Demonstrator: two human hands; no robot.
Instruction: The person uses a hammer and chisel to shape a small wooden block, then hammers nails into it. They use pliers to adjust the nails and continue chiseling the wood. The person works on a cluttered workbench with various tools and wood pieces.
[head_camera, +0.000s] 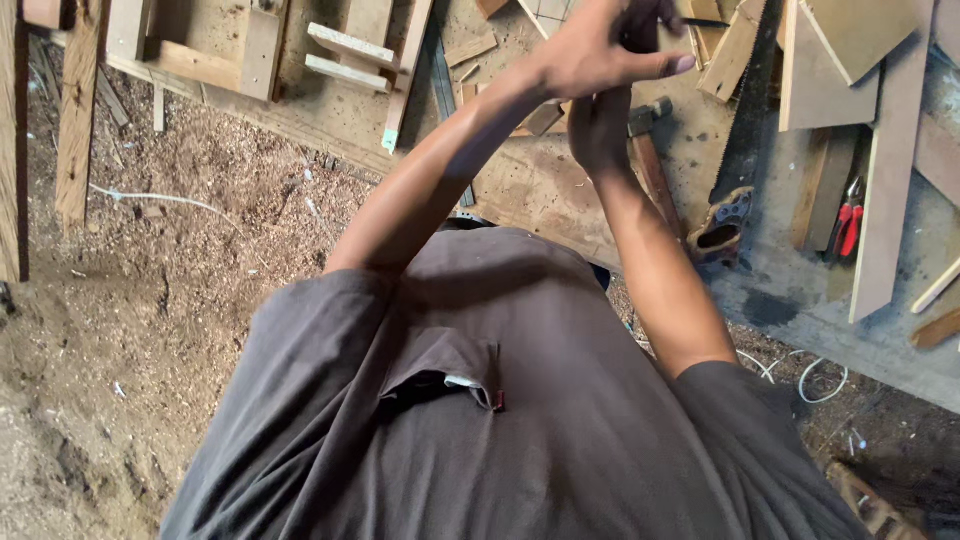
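Observation:
Both my arms reach forward over a wooden workbench (560, 190), and the hands meet above it. My left hand (600, 55) is on top with its thumb pointing right and its fingers curled around a thin dark stick (708, 22) that pokes out to the right. My right hand (600, 130) sits just below and touches the left hand, fingers curled inward. What it holds is hidden. A hammer (650, 150) with a wooden handle lies on the bench right beside my right hand.
A handsaw (745, 130) lies to the right of the hammer, and red-handled pliers (850, 225) further right. Planks (890, 180) and wood offcuts (350, 50) cover the bench. Sawdust (180, 260) covers the ground at the left, with a white cord (815, 378) near the bench edge.

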